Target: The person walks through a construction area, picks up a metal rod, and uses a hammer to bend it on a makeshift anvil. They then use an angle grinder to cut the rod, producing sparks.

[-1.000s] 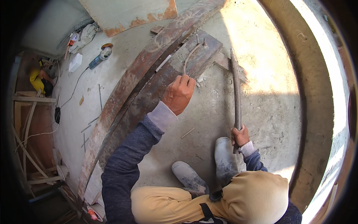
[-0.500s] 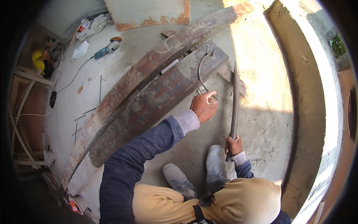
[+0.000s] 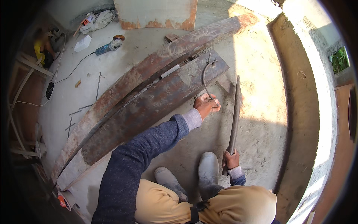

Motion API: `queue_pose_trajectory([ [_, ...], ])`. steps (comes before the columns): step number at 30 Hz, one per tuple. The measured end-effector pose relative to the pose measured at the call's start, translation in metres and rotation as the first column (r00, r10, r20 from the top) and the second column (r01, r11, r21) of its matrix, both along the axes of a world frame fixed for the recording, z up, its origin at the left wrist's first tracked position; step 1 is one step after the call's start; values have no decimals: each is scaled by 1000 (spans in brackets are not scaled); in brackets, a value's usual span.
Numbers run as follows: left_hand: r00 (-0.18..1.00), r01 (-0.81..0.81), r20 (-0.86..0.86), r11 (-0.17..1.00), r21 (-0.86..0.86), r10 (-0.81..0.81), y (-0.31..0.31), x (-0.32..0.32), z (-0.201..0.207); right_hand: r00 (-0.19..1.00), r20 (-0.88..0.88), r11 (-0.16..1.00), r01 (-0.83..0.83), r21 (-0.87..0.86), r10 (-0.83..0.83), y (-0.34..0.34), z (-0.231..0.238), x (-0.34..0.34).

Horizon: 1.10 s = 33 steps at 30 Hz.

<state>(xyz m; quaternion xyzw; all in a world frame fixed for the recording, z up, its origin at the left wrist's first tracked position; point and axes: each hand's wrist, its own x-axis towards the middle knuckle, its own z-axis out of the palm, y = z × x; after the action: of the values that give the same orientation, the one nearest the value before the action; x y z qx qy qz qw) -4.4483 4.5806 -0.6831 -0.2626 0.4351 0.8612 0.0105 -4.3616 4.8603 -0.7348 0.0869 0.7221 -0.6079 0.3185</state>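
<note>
Person squatting on concrete floor [image 3: 112, 63], grey boots under them. Left hand [image 3: 206, 105] stretched forward, fingers curled shut around lower end of a thin bent metal rod [image 3: 204, 76]; rod rises from the hand and curves over the nearer rusty plank [image 3: 149, 108], its far end near that plank's top edge. Right hand [image 3: 231, 159] close to the body beside the right boot [image 3: 208, 170], fist closed on bottom end of a long dark bar [image 3: 235, 119]; bar stands nearly upright in view, tip pointing away, just right of the left hand, not touching it. Second longer curved plank [image 3: 149, 71] lies beside the first, farther out. Angle grinder [image 3: 108, 46] with cord at upper left, well apart. Plywood board [image 3: 156, 13] leaning at top. Curved concrete wall [image 3: 298, 93] on right, sunlit.
</note>
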Motion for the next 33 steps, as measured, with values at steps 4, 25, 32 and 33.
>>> queue_pose_trajectory([
  [4,1000,-11,18,1000,-14,12,5,-16,-5,985,-164,989,-27,146,51,35,3,17],
  [25,996,87,13,980,-181,-86,-45,19,-16,857,-203,857,-394,332,473,42,128,-54],
  [32,989,141,66,987,-80,-136,-40,17,-2,795,-75,797,-590,130,601,42,132,-105],
  [33,987,151,66,984,-100,-145,-42,18,-4,792,-33,788,-600,141,609,38,134,-112],
])
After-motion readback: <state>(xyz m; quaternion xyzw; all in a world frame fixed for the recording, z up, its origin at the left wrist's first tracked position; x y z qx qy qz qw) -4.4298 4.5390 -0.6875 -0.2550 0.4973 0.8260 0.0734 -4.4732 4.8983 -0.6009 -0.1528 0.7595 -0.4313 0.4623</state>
